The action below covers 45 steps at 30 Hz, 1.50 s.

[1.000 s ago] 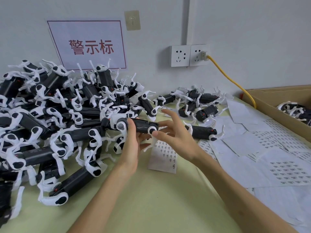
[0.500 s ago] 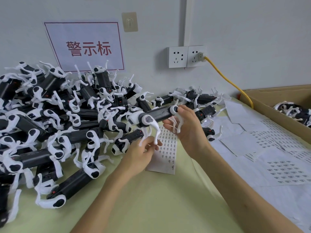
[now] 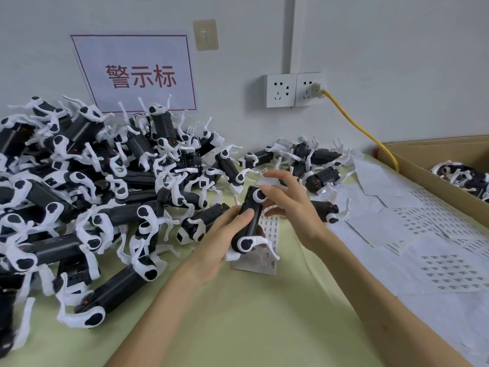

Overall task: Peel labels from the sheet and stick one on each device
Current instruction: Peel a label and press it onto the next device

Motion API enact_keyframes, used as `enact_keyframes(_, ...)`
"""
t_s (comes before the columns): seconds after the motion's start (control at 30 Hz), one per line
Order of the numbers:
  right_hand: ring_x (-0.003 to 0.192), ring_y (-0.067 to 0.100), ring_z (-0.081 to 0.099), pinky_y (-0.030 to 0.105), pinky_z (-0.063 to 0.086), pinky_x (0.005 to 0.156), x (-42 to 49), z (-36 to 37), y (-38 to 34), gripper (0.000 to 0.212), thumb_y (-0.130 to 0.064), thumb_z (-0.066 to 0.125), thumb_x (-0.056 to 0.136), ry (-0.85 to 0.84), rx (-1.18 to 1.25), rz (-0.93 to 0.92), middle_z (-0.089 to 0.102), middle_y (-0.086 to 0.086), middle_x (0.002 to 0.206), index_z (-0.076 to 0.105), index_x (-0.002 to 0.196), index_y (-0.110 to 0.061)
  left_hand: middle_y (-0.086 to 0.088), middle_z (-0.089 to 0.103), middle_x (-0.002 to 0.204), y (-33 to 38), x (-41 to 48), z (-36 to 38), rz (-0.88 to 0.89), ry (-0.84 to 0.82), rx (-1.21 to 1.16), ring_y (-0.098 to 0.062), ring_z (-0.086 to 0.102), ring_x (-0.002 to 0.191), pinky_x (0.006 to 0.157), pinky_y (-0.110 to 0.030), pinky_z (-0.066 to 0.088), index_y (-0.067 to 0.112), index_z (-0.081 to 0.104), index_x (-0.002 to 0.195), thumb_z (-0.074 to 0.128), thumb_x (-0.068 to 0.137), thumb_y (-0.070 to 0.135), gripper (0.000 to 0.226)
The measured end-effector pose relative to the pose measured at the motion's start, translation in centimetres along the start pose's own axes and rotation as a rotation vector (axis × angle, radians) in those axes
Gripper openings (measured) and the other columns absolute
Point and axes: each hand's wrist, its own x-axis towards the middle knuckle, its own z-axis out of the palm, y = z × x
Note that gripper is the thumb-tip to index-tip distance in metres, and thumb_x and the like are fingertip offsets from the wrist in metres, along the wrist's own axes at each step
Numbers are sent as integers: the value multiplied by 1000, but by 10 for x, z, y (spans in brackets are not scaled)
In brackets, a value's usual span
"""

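Much of the label sheet (image 3: 274,231) is hidden under the device (image 3: 250,221) held above it. Only its right strip and near corner are seen, and the print is too small to be read. Whether a label is carried on any fingertip cannot be told. The pile of devices (image 3: 92,197) is cut off at the left edge, and the box (image 3: 423,165) at the right is shown only in part (a few more devices are seen inside it).

The device is gripped round its middle by the left hand (image 3: 217,247), with the thumb laid across the black body and the fingers curled beneath, out of sight. Its far end, at the round white cap, is pinched by the right hand (image 3: 289,207) between the thumb and lower fingers, the index finger being raised clear. The device is held pointing away from the person, over the sheet, which lies flat on the table (image 3: 238,321). Loose sheets (image 3: 436,263) are spread to the right.
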Motion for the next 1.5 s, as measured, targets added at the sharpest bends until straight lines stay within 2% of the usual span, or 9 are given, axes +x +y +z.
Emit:
enact_keyframes(0.1,103,3,68,29,52,89,0,2,3,50,-58,65,83,58,-103,-31,72,-13,112,57,125,-33,-6,76,106,-2,1,3,18,47,-46,-18,73,95,85,-38,59,20,73,115,71,89,50,40)
enact_keyframes(0.17,111,1,64,26,49,92,0,3,5,43,-53,65,85,120,-123,-76,68,-14,120,59,123,-33,-6,76,100,0,1,5,39,110,-67,-20,72,88,77,-34,58,15,70,115,67,83,52,49)
enact_keyframes(0.33,99,6,68,21,51,81,0,2,3,15,-30,65,86,307,-91,-218,71,-14,101,67,100,-26,-9,76,104,3,2,-1,75,244,-93,-22,71,92,67,-25,55,14,67,114,63,85,52,47)
enact_keyframes(0.5,83,18,72,23,52,71,0,6,0,7,-23,64,84,113,-10,-159,72,5,92,66,86,-17,4,74,117,-1,2,-1,42,253,-109,-10,68,101,88,-31,49,24,67,128,56,94,52,45)
enact_keyframes(0.73,75,9,67,14,48,64,-3,16,6,12,-25,65,91,-36,-39,-98,65,-9,77,65,85,-15,8,72,127,0,0,4,92,208,-78,-10,64,123,108,-34,44,31,65,132,48,106,40,33)
enact_keyframes(1.03,71,15,69,22,51,65,-2,17,7,16,-19,62,101,-4,-139,-111,63,-13,75,62,85,-17,5,72,126,0,-1,7,195,193,18,-10,65,121,101,-28,47,23,61,132,47,108,27,28)
enact_keyframes(1.23,68,13,67,19,50,63,-3,15,5,16,-17,62,102,-11,-145,-117,61,-13,72,61,86,-15,8,73,123,-4,2,4,237,183,72,-6,66,117,91,-19,50,27,61,129,48,108,26,24)
enact_keyframes(1.43,67,12,67,18,50,65,-4,13,4,14,-16,62,101,-22,-186,-120,62,-16,70,62,88,-11,9,72,124,-8,4,1,283,191,111,-6,65,119,99,-23,49,23,58,133,48,108,27,28)
enact_keyframes(1.5,68,13,68,20,50,66,-4,13,3,14,-17,62,101,-22,-198,-118,63,-16,71,62,87,-12,13,72,123,-9,5,1,302,189,135,-2,64,118,95,-18,50,25,57,134,48,108,26,27)
